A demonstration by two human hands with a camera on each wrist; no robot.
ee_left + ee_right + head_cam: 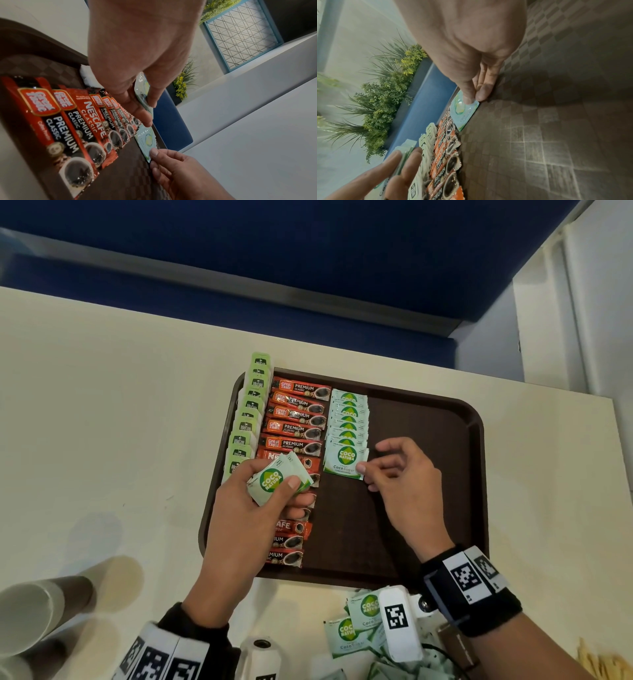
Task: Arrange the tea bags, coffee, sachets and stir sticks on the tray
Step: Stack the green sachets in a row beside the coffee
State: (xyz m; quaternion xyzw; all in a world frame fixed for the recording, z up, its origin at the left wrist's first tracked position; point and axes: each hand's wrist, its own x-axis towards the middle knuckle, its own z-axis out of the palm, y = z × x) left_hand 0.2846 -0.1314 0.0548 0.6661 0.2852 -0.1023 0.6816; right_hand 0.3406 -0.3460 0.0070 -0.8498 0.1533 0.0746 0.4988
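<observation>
Your right hand (406,487) pinches the near sugar sachet (345,458) onto its row mid-tray (428,570). Your left hand (246,508) grips a few more sachets (274,479). Three rows lie inside: tea bags (248,414) far left, then coffee sticks (296,419).

Cream table (102,405) with brown tray (474,440), loose sachets (346,635), cups (30,611).

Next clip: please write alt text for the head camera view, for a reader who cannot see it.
The right hand pinches a Coco Natura sugar sachet at the near end of a sachet row on a brown tray. The left hand holds spare sachets above the coffee sticks and green tea bags.
</observation>
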